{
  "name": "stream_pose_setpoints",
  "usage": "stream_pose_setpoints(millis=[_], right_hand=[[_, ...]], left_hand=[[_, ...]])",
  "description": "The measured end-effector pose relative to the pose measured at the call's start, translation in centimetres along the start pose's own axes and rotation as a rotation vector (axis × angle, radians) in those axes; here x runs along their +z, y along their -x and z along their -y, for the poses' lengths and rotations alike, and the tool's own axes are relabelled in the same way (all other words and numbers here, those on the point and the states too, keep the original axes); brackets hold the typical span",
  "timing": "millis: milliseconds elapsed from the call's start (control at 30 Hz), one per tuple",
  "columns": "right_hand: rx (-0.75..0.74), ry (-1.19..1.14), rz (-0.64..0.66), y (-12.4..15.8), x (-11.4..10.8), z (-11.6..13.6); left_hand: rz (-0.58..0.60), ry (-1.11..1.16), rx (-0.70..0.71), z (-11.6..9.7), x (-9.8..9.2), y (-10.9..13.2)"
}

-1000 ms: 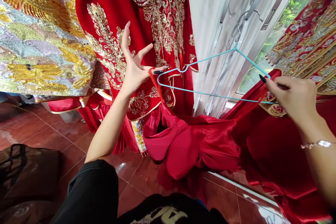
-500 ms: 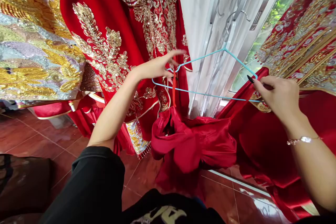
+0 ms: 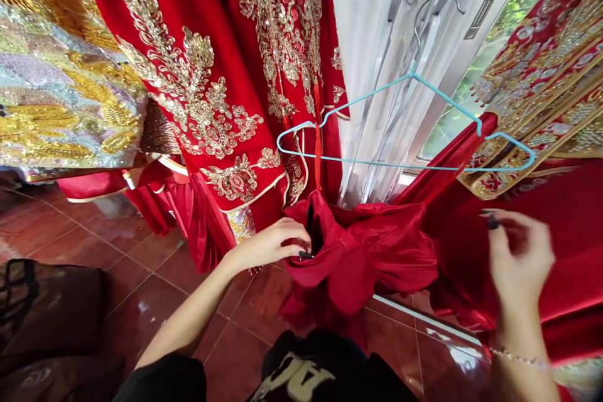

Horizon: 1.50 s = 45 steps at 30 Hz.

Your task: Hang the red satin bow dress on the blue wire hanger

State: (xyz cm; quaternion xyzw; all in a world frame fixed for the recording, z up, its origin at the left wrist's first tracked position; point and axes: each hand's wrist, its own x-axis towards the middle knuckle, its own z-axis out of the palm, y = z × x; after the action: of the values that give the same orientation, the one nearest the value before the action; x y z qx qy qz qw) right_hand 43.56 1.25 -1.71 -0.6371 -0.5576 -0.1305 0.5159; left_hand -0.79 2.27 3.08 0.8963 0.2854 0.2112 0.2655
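A light-blue wire hanger (image 3: 377, 138) hangs in front of a white curtain, with a thin red loop (image 3: 318, 157) over its left end and red cloth over its right end. Below it sags a red satin garment (image 3: 372, 251). My left hand (image 3: 273, 244) is low, fingers curled on the garment's left fold. Lower on the right, my right hand (image 3: 518, 257) is blurred by motion, its fingers loosely bent in front of the red cloth, off the hanger.
A red robe with gold embroidery (image 3: 226, 75) hangs at centre left. A gold and silver embroidered cloth (image 3: 56, 75) hangs at far left, another embroidered piece (image 3: 541, 75) at right. A dark bag (image 3: 42, 320) lies on the red tiled floor (image 3: 141, 264).
Both hands left the hanger and dropped. The left hand went from the hanger's left end down to the garment's fold; the right came off the right end. The hanger now hangs free.
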Motion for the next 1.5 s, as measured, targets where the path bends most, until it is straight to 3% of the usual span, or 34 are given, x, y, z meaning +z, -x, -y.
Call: stream_pose_setpoints(millis=[67, 100, 233, 367, 467, 567, 767, 833, 933, 1067, 1133, 1233, 1300, 1400, 1500], right_hand=[[0.244, -0.184, 0.158, 2.8, 1.4, -0.5], [0.296, -0.200, 0.219, 3.8, 2.2, -0.6], [0.356, -0.153, 0.376, 5.4, 5.4, -0.6], [0.409, -0.071, 0.490, 4.9, 6.6, -0.7], [0.454, -0.021, 0.508, 4.6, 6.3, -0.7], [0.495, -0.023, 0.491, 4.5, 5.5, -0.9], [0.481, -0.160, 0.374, 3.5, 3.1, -0.9], [0.488, -0.253, 0.335, 3.3, 2.5, -0.5], [0.534, -0.416, 0.324, 3.9, 2.1, 0.5], [0.670, -0.825, 0.226, 5.3, 1.9, 2.1], [0.705, -1.021, 0.150, 5.7, 1.9, 2.6], [0.680, -1.159, 0.076, 5.9, 2.1, 3.0], [0.623, -1.147, 0.012, 6.1, 2.4, 3.2], [0.449, -0.936, -0.088, 6.4, 3.1, 3.5], [0.302, -0.745, -0.064, 6.2, 3.4, 4.0]], left_hand=[[0.028, 0.054, -0.002, 0.2, 0.4, 0.5], [0.017, 0.079, -0.002, 0.2, 0.2, 0.7], [0.019, 0.108, -0.033, -0.5, -1.5, 0.9], [0.109, 0.083, -0.112, -1.4, -1.9, 1.0], [0.003, 0.036, -0.176, -1.7, -1.5, 1.4], [-0.257, -0.090, -0.142, -1.3, -1.5, 1.7], [-0.812, -0.195, 0.061, 2.0, -1.2, 0.5], [-0.941, -0.150, 0.012, 2.1, -0.6, 0.1], [-1.116, -0.068, -0.225, 0.8, 1.0, 0.1], [-1.202, 0.172, -0.574, -1.0, 2.9, 0.9], [-1.192, 0.337, -0.609, -1.1, 3.2, 1.0], [-1.177, 0.555, -0.534, -0.7, 3.0, 0.7], [-1.212, 0.589, -0.497, -0.5, 2.9, 0.4], [-1.284, 0.556, -0.448, -0.5, 3.0, -0.1], [-1.380, 0.568, -0.377, -0.7, 3.0, -0.8]])
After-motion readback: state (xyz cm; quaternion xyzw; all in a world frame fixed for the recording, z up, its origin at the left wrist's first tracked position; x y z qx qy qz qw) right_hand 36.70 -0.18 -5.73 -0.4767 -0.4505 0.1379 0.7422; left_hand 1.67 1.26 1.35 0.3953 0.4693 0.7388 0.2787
